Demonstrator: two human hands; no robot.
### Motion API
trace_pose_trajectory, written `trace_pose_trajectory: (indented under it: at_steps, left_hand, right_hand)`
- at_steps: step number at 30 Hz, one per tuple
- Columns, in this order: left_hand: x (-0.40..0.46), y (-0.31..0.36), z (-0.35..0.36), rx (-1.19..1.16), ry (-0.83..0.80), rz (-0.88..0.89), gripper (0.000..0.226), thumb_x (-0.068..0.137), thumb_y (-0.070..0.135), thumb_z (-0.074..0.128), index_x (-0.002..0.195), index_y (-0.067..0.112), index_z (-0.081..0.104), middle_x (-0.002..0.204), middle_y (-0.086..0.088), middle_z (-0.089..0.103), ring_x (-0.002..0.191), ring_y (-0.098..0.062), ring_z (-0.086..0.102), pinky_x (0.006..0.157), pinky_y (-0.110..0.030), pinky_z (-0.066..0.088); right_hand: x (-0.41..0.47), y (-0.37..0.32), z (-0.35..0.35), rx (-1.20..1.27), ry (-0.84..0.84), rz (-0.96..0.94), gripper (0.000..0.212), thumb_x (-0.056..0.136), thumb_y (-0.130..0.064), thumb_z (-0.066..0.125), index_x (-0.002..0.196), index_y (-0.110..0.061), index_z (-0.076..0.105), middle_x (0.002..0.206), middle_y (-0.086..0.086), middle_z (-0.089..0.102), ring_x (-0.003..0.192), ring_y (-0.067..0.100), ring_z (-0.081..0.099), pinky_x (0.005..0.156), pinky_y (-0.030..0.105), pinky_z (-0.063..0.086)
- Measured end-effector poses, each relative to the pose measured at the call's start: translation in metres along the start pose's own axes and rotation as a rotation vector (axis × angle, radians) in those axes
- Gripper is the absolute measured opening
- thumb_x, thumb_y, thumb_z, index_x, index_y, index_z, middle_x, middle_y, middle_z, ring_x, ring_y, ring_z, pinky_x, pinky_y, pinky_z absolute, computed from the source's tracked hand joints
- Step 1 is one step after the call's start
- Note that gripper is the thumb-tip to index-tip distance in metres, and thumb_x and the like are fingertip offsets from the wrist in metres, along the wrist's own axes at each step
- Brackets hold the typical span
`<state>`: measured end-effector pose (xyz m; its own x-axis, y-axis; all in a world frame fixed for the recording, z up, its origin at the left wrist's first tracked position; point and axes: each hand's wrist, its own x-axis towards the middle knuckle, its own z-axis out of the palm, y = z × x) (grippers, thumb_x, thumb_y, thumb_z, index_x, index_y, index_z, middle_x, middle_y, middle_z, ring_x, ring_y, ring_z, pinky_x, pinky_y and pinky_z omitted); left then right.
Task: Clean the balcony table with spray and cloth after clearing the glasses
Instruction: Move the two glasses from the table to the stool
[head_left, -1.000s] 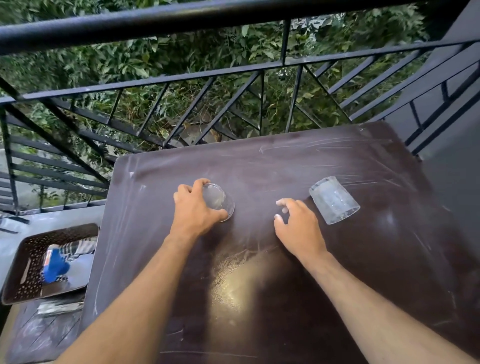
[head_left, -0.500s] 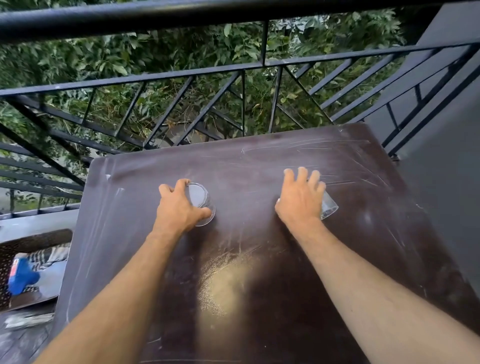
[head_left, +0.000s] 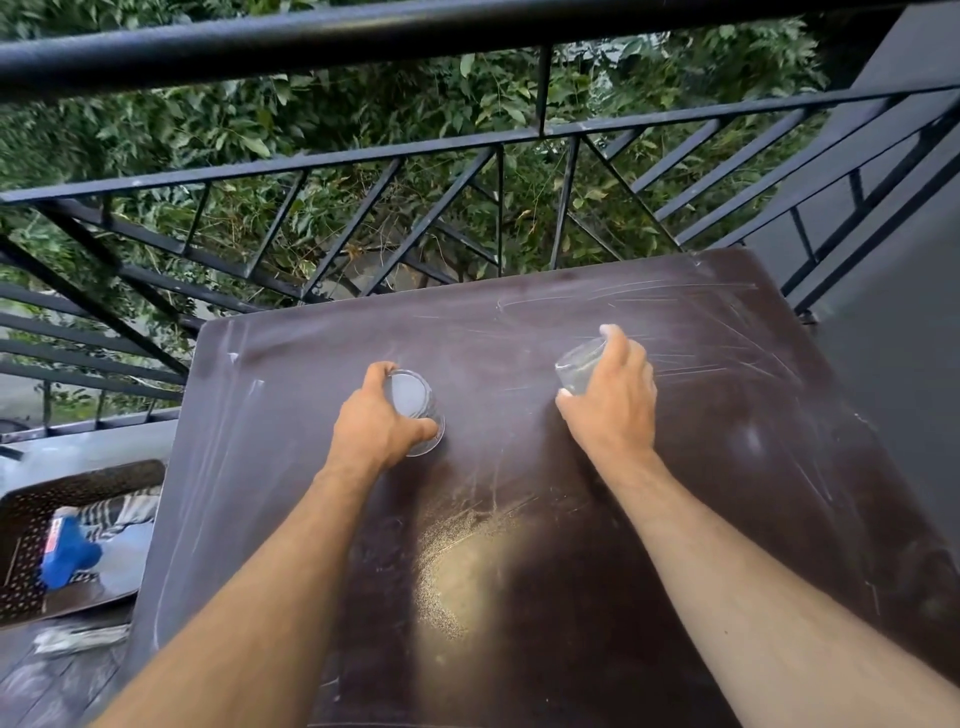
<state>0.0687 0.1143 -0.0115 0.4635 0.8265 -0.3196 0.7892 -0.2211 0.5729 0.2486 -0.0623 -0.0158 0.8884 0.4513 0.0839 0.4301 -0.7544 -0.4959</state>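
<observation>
Table, dark brown, flat matte top, scuffed w/ pale scratches and streaks, dusty light patch near front centre; stands against black metal railing, green foliage beyond.

Item 1: clear drinking glass, on tabletop left of centre, mouth facing roughly toward camera; exact tilt hard to tell. Left hand wrapped round it, thumb on near side, fingers on far side, grasping.

Item 2: second clear glass, right of centre, tilted, held in right hand; fingers curled over top, thumb under. Whether it touches table: cannot tell.

The two glasses are well apart, each in own hand.

Item 3: brown perforated plastic tray, lower left, below and beside table's left edge. Holds blue spray bottle lying down, plus striped cloth just beside it, touching. Neither hand near them.

Grey wall at right, past table edge.
</observation>
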Motion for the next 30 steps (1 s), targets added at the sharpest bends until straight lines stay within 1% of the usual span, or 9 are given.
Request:
trace_pose_trajectory:
  at_steps: [5,8,11,15,17,20,24,27,30]
  left_hand:
    - [-0.002,0.0,0.0,-0.005,0.002,0.006,0.08,0.062,0.029,0.08,0.132,0.03,0.042,0.111,-0.012,0.062,0.092,-0.031,0.057,0.077,-0.034,0.047]
    - [-0.002,0.0,-0.001,-0.011,0.01,0.019,0.08,0.062,0.029,0.08,0.132,0.03,0.042,0.109,-0.012,0.063,0.094,-0.033,0.059,0.079,-0.037,0.05]
    - [0.001,-0.002,-0.001,-0.024,0.019,0.028,0.079,0.061,0.029,0.079,0.131,0.031,0.043,0.109,-0.012,0.063,0.094,-0.033,0.059,0.082,-0.039,0.052]
    - [0.004,-0.008,0.004,-0.047,0.029,0.041,0.077,0.06,0.03,0.08,0.127,0.034,0.042,0.111,-0.009,0.06,0.091,-0.029,0.055,0.075,-0.033,0.044]
    - [0.004,-0.01,0.006,-0.095,0.029,0.056,0.078,0.059,0.029,0.08,0.127,0.035,0.043,0.114,-0.008,0.059,0.093,-0.027,0.055,0.076,-0.032,0.042]
    - [-0.004,-0.02,0.013,-0.265,0.054,0.095,0.088,0.053,0.035,0.081,0.131,0.04,0.039,0.119,0.002,0.057,0.1,-0.021,0.057,0.081,-0.03,0.042]
    - [-0.018,-0.037,0.031,-0.529,0.129,0.087,0.112,0.055,0.032,0.095,0.143,0.042,0.026,0.13,0.015,0.049,0.114,-0.003,0.051,0.095,-0.02,0.035]
    - [-0.009,-0.035,0.038,-0.559,0.144,0.078,0.102,0.054,0.031,0.096,0.137,0.041,0.037,0.123,0.021,0.056,0.112,0.001,0.053,0.093,-0.014,0.036]
    - [-0.004,-0.035,0.033,-0.542,0.171,0.087,0.088,0.052,0.034,0.096,0.124,0.041,0.047,0.107,0.032,0.058,0.096,0.012,0.056,0.085,-0.009,0.038]
  right_hand:
    - [-0.012,-0.004,0.014,0.48,0.077,0.159,0.098,0.065,-0.032,0.091,0.147,-0.021,0.039,0.141,-0.002,0.042,0.124,0.013,0.049,0.097,0.022,0.037]
    - [-0.025,0.005,0.025,0.527,0.071,0.145,0.096,0.062,-0.029,0.093,0.143,-0.021,0.043,0.134,-0.007,0.042,0.119,0.004,0.044,0.094,0.012,0.031]
    - [-0.035,0.012,0.035,0.533,0.06,0.169,0.094,0.061,-0.026,0.093,0.141,-0.021,0.043,0.132,-0.01,0.04,0.118,0.005,0.046,0.097,0.016,0.033]
    - [-0.04,0.016,0.041,0.549,0.073,0.14,0.093,0.061,-0.024,0.093,0.14,-0.019,0.043,0.13,-0.011,0.038,0.111,-0.008,0.038,0.096,0.006,0.028]
    - [-0.041,0.017,0.041,0.563,0.075,0.132,0.094,0.06,-0.023,0.094,0.14,-0.018,0.044,0.131,-0.011,0.041,0.114,-0.005,0.04,0.1,0.011,0.033]
    - [-0.041,0.018,0.038,0.608,0.026,0.154,0.099,0.061,-0.025,0.095,0.143,-0.025,0.04,0.138,-0.012,0.05,0.125,0.008,0.05,0.109,0.03,0.042]
    - [-0.035,0.021,0.035,0.639,-0.059,0.179,0.099,0.061,-0.028,0.095,0.145,-0.036,0.042,0.14,-0.012,0.059,0.125,0.013,0.056,0.108,0.034,0.045]
    - [-0.03,0.018,0.035,0.642,-0.074,0.193,0.086,0.062,-0.028,0.093,0.136,-0.037,0.049,0.128,-0.014,0.064,0.117,0.012,0.06,0.105,0.036,0.05]
    - [-0.031,0.008,0.035,0.646,-0.063,0.177,0.083,0.063,-0.026,0.093,0.134,-0.034,0.05,0.127,-0.011,0.065,0.116,0.013,0.061,0.103,0.035,0.05]
